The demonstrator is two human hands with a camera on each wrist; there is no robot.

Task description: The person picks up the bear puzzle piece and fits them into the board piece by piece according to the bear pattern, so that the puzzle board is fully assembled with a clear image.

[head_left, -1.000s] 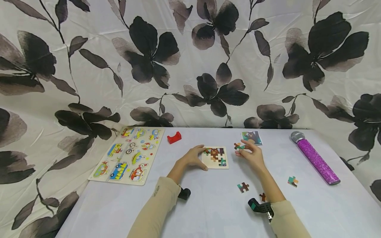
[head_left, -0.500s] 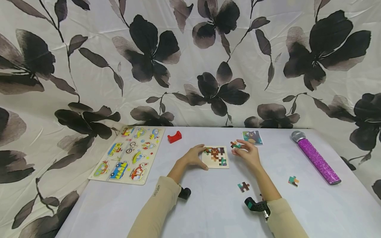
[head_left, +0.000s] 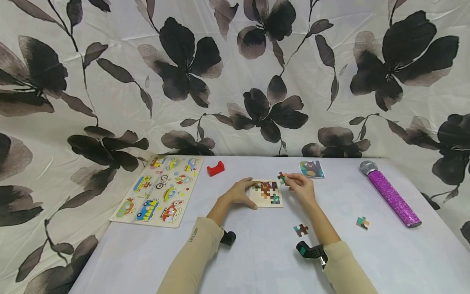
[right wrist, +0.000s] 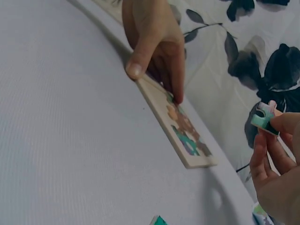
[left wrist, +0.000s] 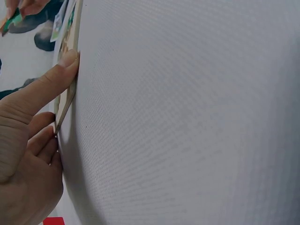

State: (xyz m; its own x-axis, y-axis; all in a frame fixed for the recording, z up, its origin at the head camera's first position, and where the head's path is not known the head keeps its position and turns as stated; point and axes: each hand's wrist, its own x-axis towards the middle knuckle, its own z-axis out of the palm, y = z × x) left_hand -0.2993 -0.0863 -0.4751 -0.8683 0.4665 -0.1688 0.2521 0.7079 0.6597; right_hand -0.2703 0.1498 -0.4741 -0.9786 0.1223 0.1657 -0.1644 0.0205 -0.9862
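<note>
My left hand [head_left: 238,195] grips the left side of a small wooden puzzle board [head_left: 260,203], thumb at the near edge and fingertips at the far edge. In the left wrist view the thumb [left wrist: 51,82] lies along the board's edge. Brown bear pieces sit in part of the board; bare wood shows elsewhere in it. My right hand [head_left: 302,188] pinches a loose jigsaw piece [head_left: 282,177] between thumb and fingers, raised by the board's far right corner. Its green and pinkish face shows in the right wrist view, where the piece [right wrist: 266,118] is clear of the board.
A bear picture card [head_left: 312,169] lies behind the right hand. Loose pieces rest nearer: a brown one [head_left: 301,230] and a green-orange one [head_left: 362,223]. A purple glitter microphone [head_left: 391,196] is at right, a vehicle puzzle board [head_left: 158,192] at left, a red plastic part [head_left: 215,169] behind.
My right hand has moved left with the jigsaw piece, from beside the picture card to the board's far right corner. The right forearm now covers a loose piece. The left hand stays put.
</note>
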